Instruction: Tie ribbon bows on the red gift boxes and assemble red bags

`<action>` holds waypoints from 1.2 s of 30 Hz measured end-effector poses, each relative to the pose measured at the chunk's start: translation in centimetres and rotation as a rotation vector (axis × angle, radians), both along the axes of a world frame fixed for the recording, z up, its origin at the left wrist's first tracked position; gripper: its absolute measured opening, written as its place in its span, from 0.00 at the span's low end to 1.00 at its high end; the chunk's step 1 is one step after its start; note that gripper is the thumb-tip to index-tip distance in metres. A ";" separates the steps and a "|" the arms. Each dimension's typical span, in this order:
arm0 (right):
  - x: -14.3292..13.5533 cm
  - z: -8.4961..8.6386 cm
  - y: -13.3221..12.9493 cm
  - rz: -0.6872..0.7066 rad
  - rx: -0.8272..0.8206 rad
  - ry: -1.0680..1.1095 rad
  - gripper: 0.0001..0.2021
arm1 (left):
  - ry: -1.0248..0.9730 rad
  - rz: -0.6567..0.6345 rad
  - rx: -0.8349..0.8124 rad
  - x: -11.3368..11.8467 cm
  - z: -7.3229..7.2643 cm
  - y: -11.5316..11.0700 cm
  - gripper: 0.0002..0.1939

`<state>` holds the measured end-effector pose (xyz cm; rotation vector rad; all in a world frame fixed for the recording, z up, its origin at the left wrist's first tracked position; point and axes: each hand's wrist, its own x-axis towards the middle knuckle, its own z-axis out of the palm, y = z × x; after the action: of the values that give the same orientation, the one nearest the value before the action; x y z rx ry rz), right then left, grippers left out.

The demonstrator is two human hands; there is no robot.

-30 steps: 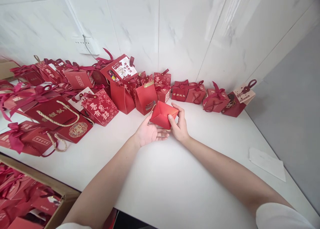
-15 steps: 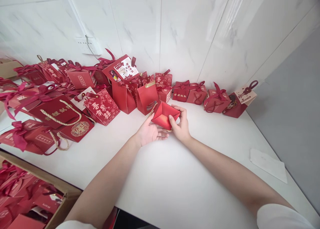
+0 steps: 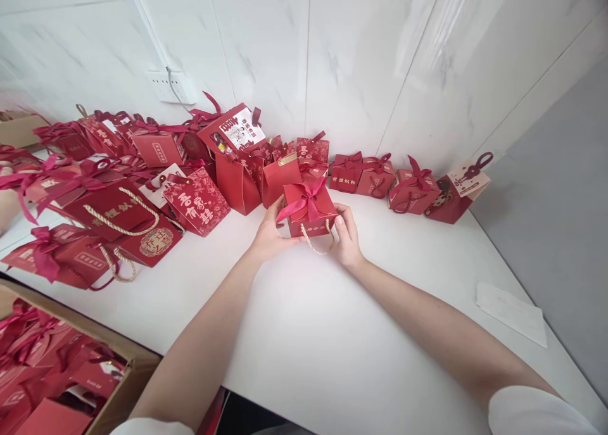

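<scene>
Between my two hands is a red gift box (image 3: 308, 208) with a magenta ribbon bow on its lid and a gold twisted cord handle drooping at the front. My left hand (image 3: 275, 232) grips its left side, thumb along the lower front edge. On the opposite side, my right hand (image 3: 348, 235) presses against the box with fingers bent. The box is upright, bow on top; whether its base rests on the table I cannot tell. Just behind it stands a plain red gift box (image 3: 280, 180) with a gold strip at its top.
Several red boxes crowd the left of the white table (image 3: 370, 346), including a patterned box (image 3: 198, 201). More line the tiled wall, ending at a dark red box (image 3: 449, 197). A carton (image 3: 137, 375) of red boxes sits lower left. White paper (image 3: 510, 311) lies right.
The gift box has been turned from showing its plain red folded base to bow side up. My hands have shifted to grip its two sides.
</scene>
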<state>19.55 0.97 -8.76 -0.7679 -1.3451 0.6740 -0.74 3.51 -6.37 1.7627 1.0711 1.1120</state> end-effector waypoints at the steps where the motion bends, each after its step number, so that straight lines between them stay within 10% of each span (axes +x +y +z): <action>1: 0.0 0.0 0.0 0.004 -0.005 -0.005 0.17 | 0.014 0.014 0.068 0.0 -0.1 0.1 0.58; 11: -0.2 -0.4 0.0 0.069 -0.052 -0.082 0.26 | 0.051 0.095 0.219 0.5 0.0 -0.2 0.57; 18: 0.2 -1.3 1.5 0.152 -0.170 0.001 0.18 | 0.044 -0.202 -0.275 -2.7 1.7 0.2 0.31; 25: 0.4 -2.3 2.8 0.161 -0.373 -0.021 0.14 | 0.207 -0.129 -0.525 -5.7 3.7 0.6 0.13; 30: 0.2 -2.8 2.9 0.126 -0.450 0.001 0.15 | 0.269 -0.094 -0.609 -6.1 3.7 0.6 0.24; 36: 0.9 -1.7 2.8 0.157 -0.572 0.120 0.18 | 0.309 0.169 -0.337 -5.6 3.5 0.8 0.33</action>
<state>20.44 3.73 -10.47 -1.0600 -1.1154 1.2403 -6.30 4.30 -2.85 1.6241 1.5211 0.7119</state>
